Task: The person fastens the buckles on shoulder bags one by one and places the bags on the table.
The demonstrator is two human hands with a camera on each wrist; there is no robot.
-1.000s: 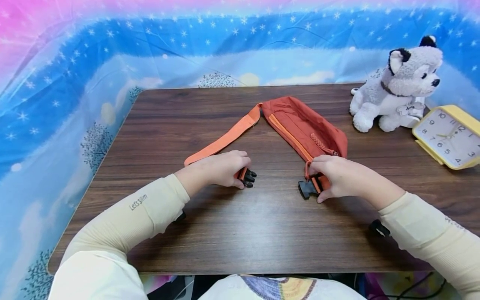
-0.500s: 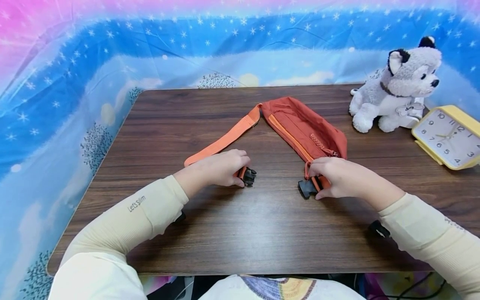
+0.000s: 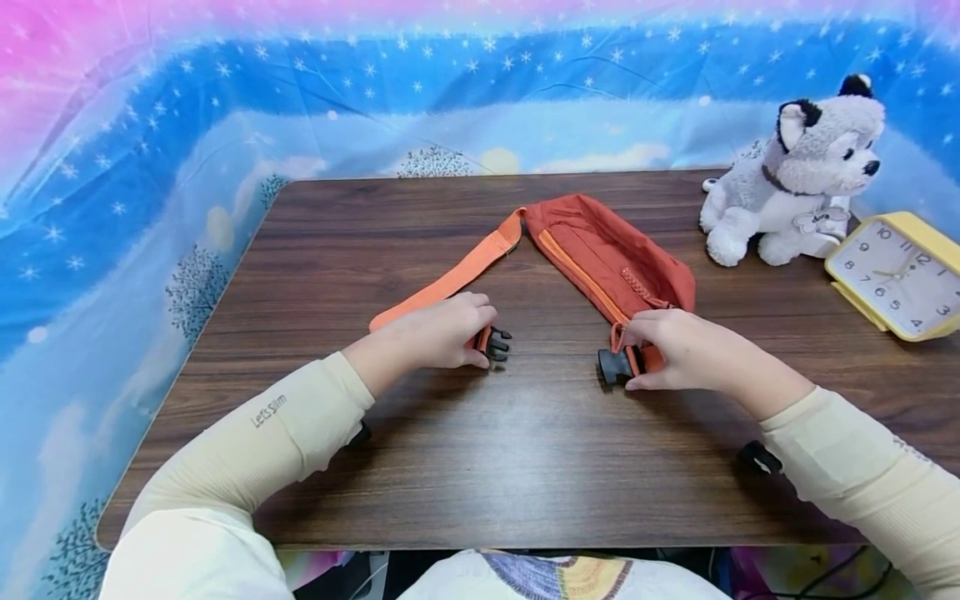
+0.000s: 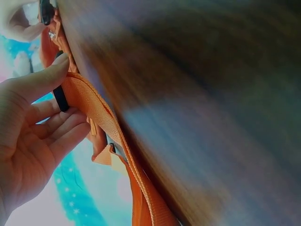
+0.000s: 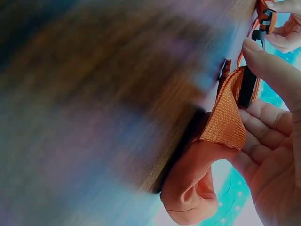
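A rust-red waist bag (image 3: 611,250) lies on the table, its orange strap (image 3: 457,279) running out to the left. My left hand (image 3: 446,332) pinches the black pronged buckle half (image 3: 497,344) at the strap's end; in the left wrist view the thumb and fingers grip the buckle (image 4: 61,98) and the webbing (image 4: 94,106) loops below. My right hand (image 3: 686,354) holds the black socket half of the buckle (image 3: 615,367) beside the bag's near end. The right wrist view shows this buckle half (image 5: 248,87) between thumb and fingers. The two halves are apart, their ends facing each other.
A grey and white plush dog (image 3: 795,175) sits at the back right. Beside it, at the right edge, stands a yellow alarm clock (image 3: 896,275). A printed blue cloth (image 3: 360,92) hangs behind and left of the wooden table (image 3: 465,475).
Both buckle halves have tilted in my fingers, the socket half now facing more squarely left. My hands have shifted only slightly, and the bag lies where it was.
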